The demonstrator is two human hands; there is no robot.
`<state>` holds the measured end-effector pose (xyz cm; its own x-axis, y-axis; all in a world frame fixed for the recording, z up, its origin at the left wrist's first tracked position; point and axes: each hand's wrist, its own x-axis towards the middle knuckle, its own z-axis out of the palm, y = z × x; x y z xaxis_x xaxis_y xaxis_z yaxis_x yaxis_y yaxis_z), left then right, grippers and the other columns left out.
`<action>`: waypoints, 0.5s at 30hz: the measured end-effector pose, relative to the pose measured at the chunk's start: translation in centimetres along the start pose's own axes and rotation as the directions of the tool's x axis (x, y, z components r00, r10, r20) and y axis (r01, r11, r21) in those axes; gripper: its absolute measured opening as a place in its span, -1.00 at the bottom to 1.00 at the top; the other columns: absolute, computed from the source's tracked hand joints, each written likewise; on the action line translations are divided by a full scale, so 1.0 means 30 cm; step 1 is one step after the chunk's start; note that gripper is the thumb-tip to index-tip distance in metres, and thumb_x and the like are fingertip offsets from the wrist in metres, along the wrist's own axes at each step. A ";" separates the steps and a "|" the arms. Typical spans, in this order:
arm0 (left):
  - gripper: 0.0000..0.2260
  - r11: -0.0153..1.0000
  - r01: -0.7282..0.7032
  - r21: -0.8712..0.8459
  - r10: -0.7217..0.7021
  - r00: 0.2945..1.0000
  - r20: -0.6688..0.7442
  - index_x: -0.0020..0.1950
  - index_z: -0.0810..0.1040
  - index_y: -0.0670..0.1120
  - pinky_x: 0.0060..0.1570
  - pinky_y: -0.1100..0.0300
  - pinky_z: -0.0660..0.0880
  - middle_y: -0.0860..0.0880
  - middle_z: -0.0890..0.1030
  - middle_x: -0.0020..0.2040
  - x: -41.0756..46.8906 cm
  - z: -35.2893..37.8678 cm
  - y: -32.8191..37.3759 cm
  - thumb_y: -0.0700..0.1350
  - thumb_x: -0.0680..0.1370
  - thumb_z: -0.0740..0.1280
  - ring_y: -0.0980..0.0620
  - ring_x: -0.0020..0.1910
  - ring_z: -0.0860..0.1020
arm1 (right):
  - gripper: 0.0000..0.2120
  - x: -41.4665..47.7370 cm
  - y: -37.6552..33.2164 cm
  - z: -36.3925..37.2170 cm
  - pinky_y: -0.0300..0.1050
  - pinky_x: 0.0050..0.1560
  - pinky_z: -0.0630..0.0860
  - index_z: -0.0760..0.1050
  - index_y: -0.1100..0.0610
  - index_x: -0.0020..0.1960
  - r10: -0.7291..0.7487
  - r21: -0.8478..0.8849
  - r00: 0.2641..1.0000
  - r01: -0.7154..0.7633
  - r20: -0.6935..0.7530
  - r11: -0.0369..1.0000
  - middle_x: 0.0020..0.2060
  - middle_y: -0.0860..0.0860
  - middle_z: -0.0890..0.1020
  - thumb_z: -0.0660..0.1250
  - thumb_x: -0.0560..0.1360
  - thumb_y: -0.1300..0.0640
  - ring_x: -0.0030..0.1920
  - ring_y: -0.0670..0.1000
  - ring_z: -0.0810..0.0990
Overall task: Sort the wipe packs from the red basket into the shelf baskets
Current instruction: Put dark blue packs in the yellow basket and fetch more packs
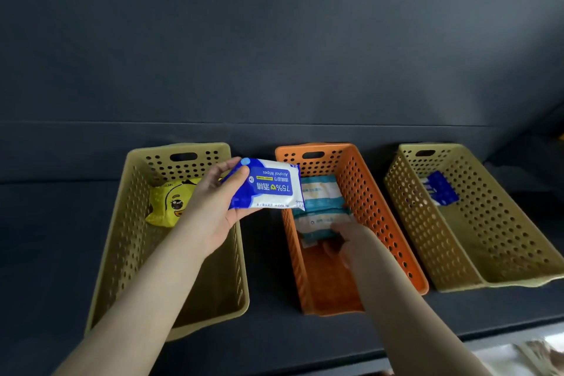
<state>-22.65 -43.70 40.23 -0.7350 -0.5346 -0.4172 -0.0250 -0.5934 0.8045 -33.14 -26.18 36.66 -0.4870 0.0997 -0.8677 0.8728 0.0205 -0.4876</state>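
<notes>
Holding a blue-and-white alcohol wipes pack (270,185) between thumb and fingers, your left hand (213,207) hovers between the left yellow basket (128,223), where a yellow duck pack (171,201) lies, and the orange basket (366,192). Your right hand (348,241) is inside the orange basket at the teal-and-white wipe packs (320,192), too blurred to tell whether it grips them. A blue pack (441,189) lies in the right yellow basket (488,207) on the dark shelf (265,268).

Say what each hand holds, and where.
The left hand pinches the blue wipe pack by one short end. The right hand touches a teal pack in the orange basket; grip unclear.
</notes>
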 end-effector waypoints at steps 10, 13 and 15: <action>-0.81 0.999 -0.015 0.039 0.013 0.999 0.052 0.12 0.52 0.02 -0.24 0.11 0.65 -0.04 0.58 0.17 0.004 -0.032 0.037 -0.09 0.51 0.35 -0.02 0.11 0.60 | -0.50 -0.015 0.002 -0.052 0.07 -0.40 0.59 0.34 0.16 0.36 -0.039 0.149 0.996 0.027 0.079 0.988 0.22 0.26 0.52 0.39 0.46 0.33 0.18 0.27 0.56; -0.78 0.999 -0.019 0.034 0.015 0.996 0.090 0.19 0.51 0.00 -0.20 0.09 0.65 -0.04 0.58 0.17 -0.002 -0.031 0.056 -0.09 0.54 0.33 -0.02 0.11 0.60 | -0.57 -0.073 -0.004 -0.084 0.12 -0.26 0.56 0.36 0.22 0.30 -0.043 0.199 0.993 0.020 0.112 0.980 0.14 0.25 0.57 0.39 0.47 0.29 0.10 0.25 0.60; -0.76 1.000 -0.012 0.027 0.008 0.993 0.116 0.21 0.50 -0.01 -0.20 0.09 0.65 -0.03 0.59 0.15 -0.009 -0.024 0.065 -0.09 0.54 0.33 -0.01 0.07 0.62 | -0.68 -0.120 -0.008 -0.106 0.18 -0.04 0.59 0.39 0.22 0.24 -0.084 0.290 0.980 0.028 0.180 0.957 0.08 0.26 0.60 0.35 0.52 0.25 0.04 0.25 0.63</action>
<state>-22.02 -45.15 41.60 -0.8088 -0.4661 -0.3586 -0.0348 -0.5708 0.8204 -31.50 -23.37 40.21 -0.5559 -0.0833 -0.8270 0.8122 -0.2663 -0.5191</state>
